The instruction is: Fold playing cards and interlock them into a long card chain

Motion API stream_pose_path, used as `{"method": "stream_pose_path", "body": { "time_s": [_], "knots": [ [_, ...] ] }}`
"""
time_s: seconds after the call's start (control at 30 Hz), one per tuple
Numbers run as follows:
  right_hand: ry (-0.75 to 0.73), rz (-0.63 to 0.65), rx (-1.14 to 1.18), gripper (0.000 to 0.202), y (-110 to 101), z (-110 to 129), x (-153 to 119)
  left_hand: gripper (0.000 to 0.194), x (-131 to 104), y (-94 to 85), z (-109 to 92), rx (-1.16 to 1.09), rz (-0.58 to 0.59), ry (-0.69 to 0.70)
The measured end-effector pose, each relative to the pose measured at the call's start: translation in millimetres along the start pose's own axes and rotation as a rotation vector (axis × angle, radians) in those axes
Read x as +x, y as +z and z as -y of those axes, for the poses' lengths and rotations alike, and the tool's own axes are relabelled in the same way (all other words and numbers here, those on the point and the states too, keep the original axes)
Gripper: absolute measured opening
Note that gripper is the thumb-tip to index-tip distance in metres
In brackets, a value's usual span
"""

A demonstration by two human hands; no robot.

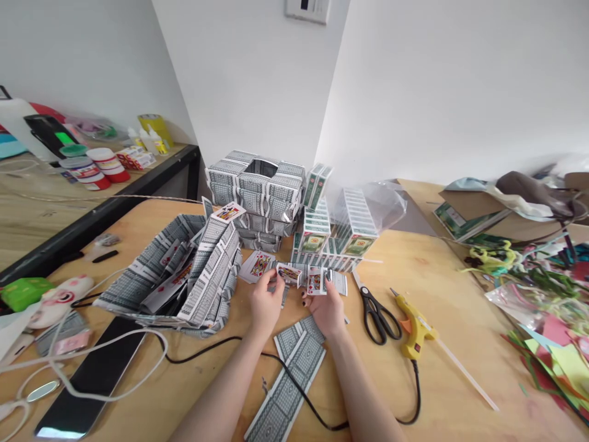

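My left hand point(267, 299) pinches a face-up playing card point(289, 274) at its left edge. In my right hand point(327, 305) is another face card point(317, 280), with the thumb pressed on its right side. The two cards lie side by side with a small gap. Just beyond my left fingers a loose face-up card point(258, 266) rests on the table. Below my hands, strips of joined cards point(294, 374) lie back side up, crossed by a black cord. Black-handled scissors point(378, 314) and a yellow hot glue gun point(415, 328) are right of my right hand.
An open box made of folded cards point(138, 276) holds loose cards at left. Behind stand a taller card-built box point(257, 190) and stacked card packs point(354, 224). A black phone point(92, 380) and white cables lie front left. Coloured scraps point(561, 362) cover the right edge.
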State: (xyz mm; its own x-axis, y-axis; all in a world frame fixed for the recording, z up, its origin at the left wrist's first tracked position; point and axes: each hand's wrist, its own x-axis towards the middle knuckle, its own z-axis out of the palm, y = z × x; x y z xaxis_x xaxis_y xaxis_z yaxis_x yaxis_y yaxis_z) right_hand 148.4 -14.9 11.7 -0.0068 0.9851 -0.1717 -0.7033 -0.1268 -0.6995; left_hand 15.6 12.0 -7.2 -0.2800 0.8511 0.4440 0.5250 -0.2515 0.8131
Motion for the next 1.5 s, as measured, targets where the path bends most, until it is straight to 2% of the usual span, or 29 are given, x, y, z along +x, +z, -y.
{"method": "stream_pose_path", "body": {
  "time_s": [0.13,0.37,0.53,0.67,0.9,1.07,1.2,1.5],
  "knots": [
    [-0.024,0.032,0.033,0.030,2.6,2.2,-1.7,0.017,-0.5,-1.7,-7.0,-0.071,0.088,0.013],
    [-0.057,-0.048,0.006,0.032,-2.2,5.3,0.7,0.014,-4.0,-6.6,-24.5,-0.198,0.459,0.107],
    [-0.031,-0.026,-0.041,0.032,-3.1,2.3,2.2,0.006,-1.8,-10.0,-30.1,-0.219,0.571,0.209],
    [-0.054,-0.023,-0.078,0.032,-3.1,-1.0,3.6,0.007,-1.0,-10.7,-27.7,-0.172,0.582,0.243],
    [-0.124,-0.111,-0.260,0.031,-7.4,-8.3,3.9,0.013,-0.5,-13.3,-28.5,-0.111,0.532,0.262],
    [-0.146,-0.077,-0.383,0.034,-5.9,-8.0,2.3,0.017,-1.3,-12.9,-29.5,-0.103,0.526,0.273],
    [-0.151,-0.046,-0.421,0.033,-2.3,-4.5,0.4,0.017,-2.5,-11.1,-28.3,-0.101,0.545,0.268],
    [-0.130,-0.077,-0.413,0.029,-6.1,-8.9,3.4,0.016,-4.7,-10.5,-24.6,-0.097,0.572,0.217]
  ]
}}
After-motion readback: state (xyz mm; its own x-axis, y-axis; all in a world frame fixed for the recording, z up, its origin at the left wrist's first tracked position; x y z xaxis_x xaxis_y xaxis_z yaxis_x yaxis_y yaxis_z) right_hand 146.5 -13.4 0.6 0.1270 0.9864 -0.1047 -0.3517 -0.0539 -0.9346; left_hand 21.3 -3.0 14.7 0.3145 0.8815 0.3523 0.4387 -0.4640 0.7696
